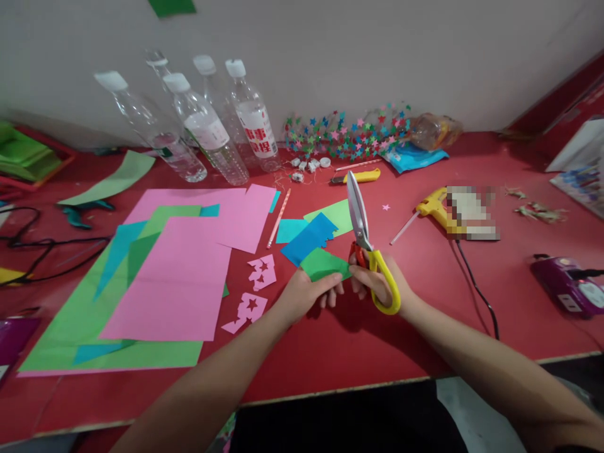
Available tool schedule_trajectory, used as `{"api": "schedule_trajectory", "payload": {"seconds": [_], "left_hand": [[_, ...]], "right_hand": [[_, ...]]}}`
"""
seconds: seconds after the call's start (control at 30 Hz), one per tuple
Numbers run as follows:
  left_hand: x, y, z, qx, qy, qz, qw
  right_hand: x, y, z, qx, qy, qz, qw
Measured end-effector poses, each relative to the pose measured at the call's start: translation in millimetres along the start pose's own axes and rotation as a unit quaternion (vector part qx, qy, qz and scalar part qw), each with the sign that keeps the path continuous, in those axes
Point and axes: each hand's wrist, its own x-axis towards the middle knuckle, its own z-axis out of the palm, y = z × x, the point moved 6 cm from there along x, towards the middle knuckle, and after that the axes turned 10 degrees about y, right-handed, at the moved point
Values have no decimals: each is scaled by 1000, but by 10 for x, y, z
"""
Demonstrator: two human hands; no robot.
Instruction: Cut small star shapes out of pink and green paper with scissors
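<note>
While the left hand pinches a green paper piece above the red table, the right hand grips scissors, blades pointing away, fingertips at the paper's right edge. Blue scrap just beyond; pink offcuts near left forearm; glue gun off right; bottles by wall.

"Left hand gripping a small dark-green paper piece over the red tabletop!"

"And the right hand has yellow-and-red-handled metal scissors, blades pointing away, fingertips at that paper's edge!"

"Just beyond, a notched blue paper piece!"

"Over left, overlapping pink paper sheets; behind, white-capped clear plastic bottles!"
</note>
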Motion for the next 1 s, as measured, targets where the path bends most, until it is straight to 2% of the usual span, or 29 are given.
{"api": "schedule_trajectory", "payload": {"seconds": [0.17,0.37,0.47,0.6,0.8,1.0], "left_hand": [[16,54,19,-22,24,15,999],[52,149,90,-23,-4,32,999],[50,140,80,-15,12,52,998],[19,124,66,13,8,73,997],[-1,137,-14,51,32,71,996],[-7,85,0,30,10,45,998]], "right_hand": [[2,-10,-15,-19,10,-12,1000],[38,-22,-59,-4,17,-16,1000],[38,3,-57,-14,13,-15,1000],[12,-1,-28,-39,0,-35,999],[-21,-68,12,-68,-14,-36,997],[-32,-30,19,-72,-13,-42,996]]}}
